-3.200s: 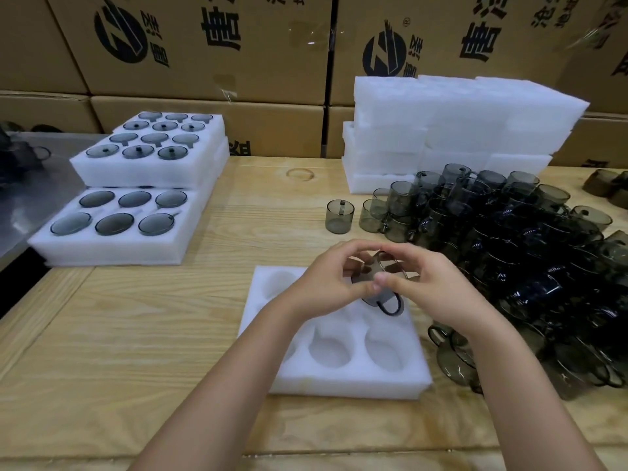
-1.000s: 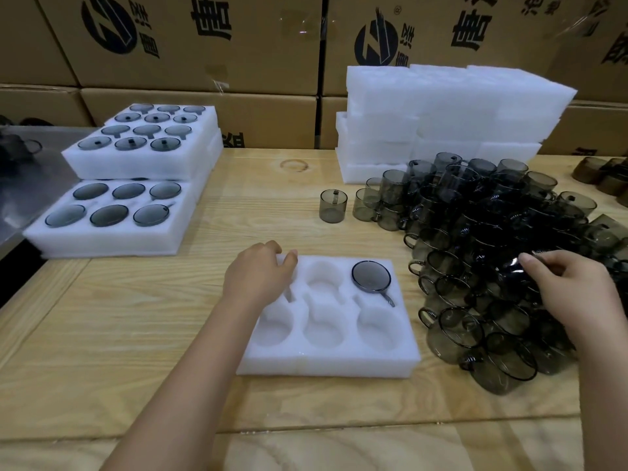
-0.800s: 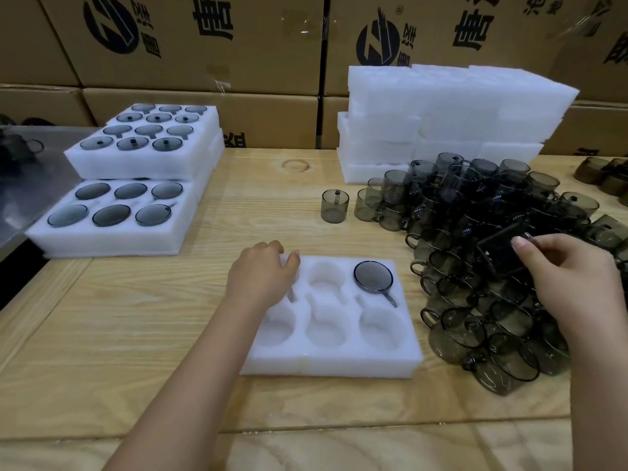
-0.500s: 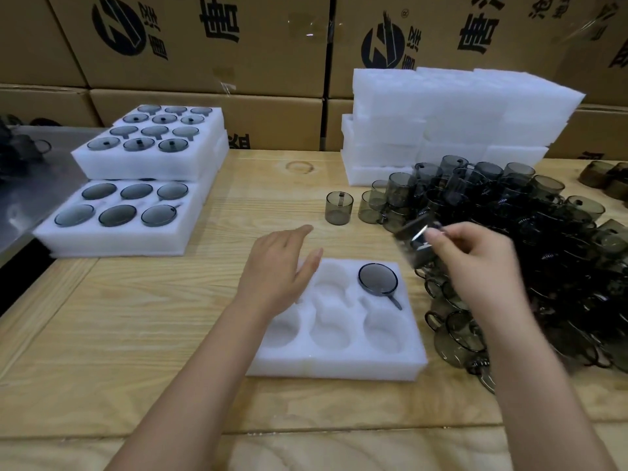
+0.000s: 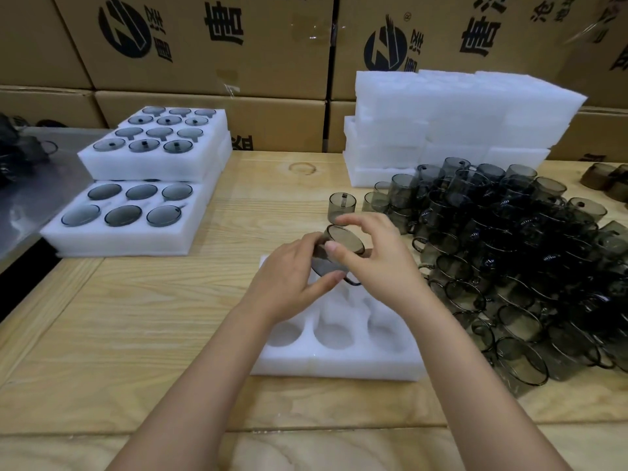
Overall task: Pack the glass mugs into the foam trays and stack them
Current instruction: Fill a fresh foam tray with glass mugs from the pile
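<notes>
foam tray [image 5: 339,368]: white, soft, grainy, with round moulded pockets. the three in its near row sit empty; hands hide its far row.

above that far row, left hand [image 5: 289,277] wraps the body of a smoky glass mug [image 5: 343,241] and right hand [image 5: 377,263] pinches its rim. both grasp it; the mug is tilted and not seated.

step, as i read it: turning the mug to fit a far-row pocket. the next move calls for levelling it, aligning the handle, then pressing down gently.

right of the tray: a heap of loose mugs [image 5: 526,266], thin, dark and slick. just beyond the tray: one upright mug [image 5: 341,205]. far left: packed trays [image 5: 136,232], stacked. behind: blank foam slabs [image 5: 458,113], then cardboard cartons [image 5: 204,45].
</notes>
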A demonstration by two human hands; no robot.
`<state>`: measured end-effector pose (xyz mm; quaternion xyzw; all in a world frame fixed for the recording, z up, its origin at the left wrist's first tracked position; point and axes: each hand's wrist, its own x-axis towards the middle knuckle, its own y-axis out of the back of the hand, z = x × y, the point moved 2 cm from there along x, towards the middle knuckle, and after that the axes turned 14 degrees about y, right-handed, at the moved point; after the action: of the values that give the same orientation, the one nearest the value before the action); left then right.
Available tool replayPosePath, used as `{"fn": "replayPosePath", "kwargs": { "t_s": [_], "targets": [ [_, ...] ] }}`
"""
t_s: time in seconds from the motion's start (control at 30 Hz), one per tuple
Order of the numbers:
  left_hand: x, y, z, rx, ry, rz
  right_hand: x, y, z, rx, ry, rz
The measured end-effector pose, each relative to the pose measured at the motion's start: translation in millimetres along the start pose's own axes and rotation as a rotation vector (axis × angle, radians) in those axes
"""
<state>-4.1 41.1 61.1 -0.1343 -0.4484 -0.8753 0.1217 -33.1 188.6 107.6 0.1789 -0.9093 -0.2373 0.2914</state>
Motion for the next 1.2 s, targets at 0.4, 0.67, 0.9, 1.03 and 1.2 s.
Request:
{"fn": "replayPosePath", "kwargs": {
  "t_s": [0.4, 0.67, 0.9, 1.03, 1.2],
  "targets": [
    [4.5, 0.4, -16.5, -0.362, 0.281, -0.187, 3.2, -1.0, 24.9, -0.121, -0.024, -0.123],
    [5.1, -3.4, -13.4, -0.193, 0.210, -0.233, 1.7, -25.2, 28.1, -0.279, 0.117, -0.317],
    [4.8, -13.6, -7.9, 0.227, 0.018, -0.305, -13.0, -36.3, 43.2, -0.470, 0.155, -0.448],
    [6.2, -16.1, -9.4, 0.332, 0.031, -0.390, -13.5, -44.9, 48.8, -0.600, 0.130, -0.608],
    [8.2, -15.9, -7.4, 0.351, 0.038, -0.382, -14.3, -43.8, 45.7, -0.639, 0.114, -0.597]
  ]
}}
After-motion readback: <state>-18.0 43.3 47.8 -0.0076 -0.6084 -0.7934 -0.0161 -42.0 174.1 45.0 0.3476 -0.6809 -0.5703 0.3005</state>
